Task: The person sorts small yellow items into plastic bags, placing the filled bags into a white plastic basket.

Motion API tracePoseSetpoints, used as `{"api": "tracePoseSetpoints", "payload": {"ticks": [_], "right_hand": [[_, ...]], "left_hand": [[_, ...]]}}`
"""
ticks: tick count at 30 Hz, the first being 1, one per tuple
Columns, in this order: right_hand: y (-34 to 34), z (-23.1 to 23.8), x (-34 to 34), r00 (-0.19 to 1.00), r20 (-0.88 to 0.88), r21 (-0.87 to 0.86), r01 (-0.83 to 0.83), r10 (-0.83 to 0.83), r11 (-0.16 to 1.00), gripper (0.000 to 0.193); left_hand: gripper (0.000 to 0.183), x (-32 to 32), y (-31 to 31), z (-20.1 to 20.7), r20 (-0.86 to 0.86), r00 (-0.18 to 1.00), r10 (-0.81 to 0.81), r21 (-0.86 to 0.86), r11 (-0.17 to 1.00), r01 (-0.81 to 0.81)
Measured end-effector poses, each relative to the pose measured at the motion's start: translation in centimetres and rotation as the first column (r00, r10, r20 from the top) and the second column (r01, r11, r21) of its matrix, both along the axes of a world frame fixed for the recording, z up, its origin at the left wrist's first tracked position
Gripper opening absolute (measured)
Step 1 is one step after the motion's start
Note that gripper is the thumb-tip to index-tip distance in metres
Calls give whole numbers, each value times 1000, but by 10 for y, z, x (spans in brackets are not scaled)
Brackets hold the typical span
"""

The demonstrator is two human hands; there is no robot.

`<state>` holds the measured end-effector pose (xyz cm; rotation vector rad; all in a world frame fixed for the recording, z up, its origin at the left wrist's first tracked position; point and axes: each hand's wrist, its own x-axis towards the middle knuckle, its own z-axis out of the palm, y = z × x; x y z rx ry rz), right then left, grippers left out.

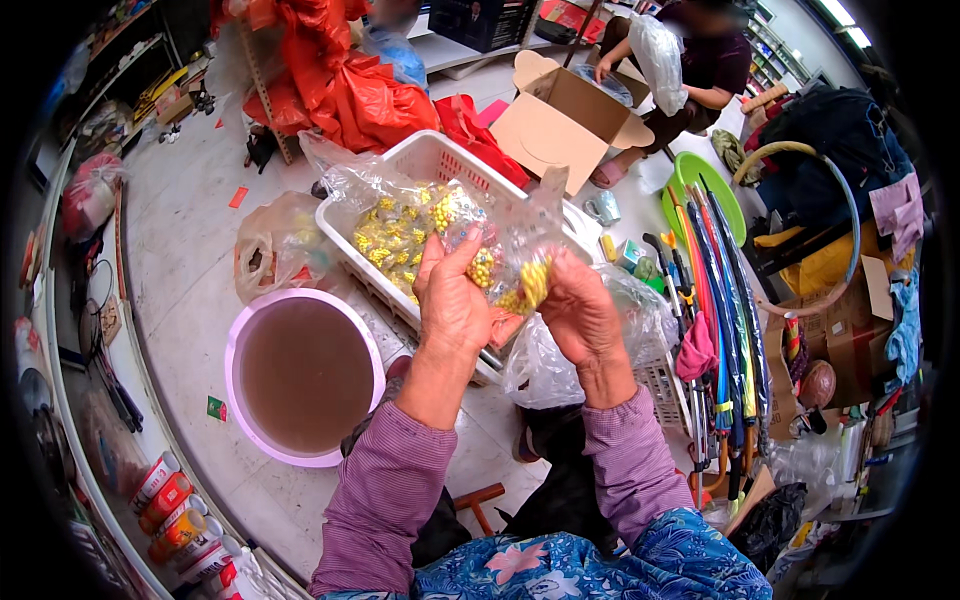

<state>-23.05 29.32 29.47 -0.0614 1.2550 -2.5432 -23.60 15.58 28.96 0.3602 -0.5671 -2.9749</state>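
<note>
My left hand [452, 292] is closed on a small clear plastic packet [482, 268] with yellow bead-like clusters in it. Beside it, the fingers of my right hand [580, 312] are curled in at a bright yellow cluster [534, 284], which looks wrapped in the same clear film. Both hands are above the near right part of a white plastic basket [333, 214]. Many similar yellow clusters in clear wrapping [388, 240] lie in the basket. A crumpled clear bag [548, 368] hangs below my right hand.
A lilac tub [236, 345] of murky water stands left of the basket. Red plastic bags [370, 105] and an open cardboard box [545, 130] are beyond it. Umbrellas [735, 340] and a green basin [735, 195] stand right. Another person [700, 60] holds a clear bag at the back.
</note>
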Motion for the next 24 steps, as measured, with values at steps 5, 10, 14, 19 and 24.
{"api": "tracePoseSetpoints", "payload": {"ticks": [5, 10, 14, 19, 24], "right_hand": [[6, -3, -2, 998, -5, 97, -58, 59, 994, 13], [9, 0, 0, 1000, 31, 132, -3, -1, 991, 12], [8, -3, 0, 999, -27, 167, -23, 28, 986, 14], [4, 0, 2, 997, -61, 136, 51, -43, 989, 9], [3, 0, -2, 968, -184, 133, 195, -169, 972, 11]], "left_hand": [[30, -12, -9, -12, -1, 997, 80, -81, 994, -79], [22, -19, -21, -8, 92, 989, 120, -109, 988, -110], [21, -27, -41, -17, 93, 984, 154, -42, 988, -151], [26, -28, -38, -20, 172, 973, 155, -72, 987, -144], [30, -19, -22, -9, 151, 983, -106, 4, 994, 106]]}}
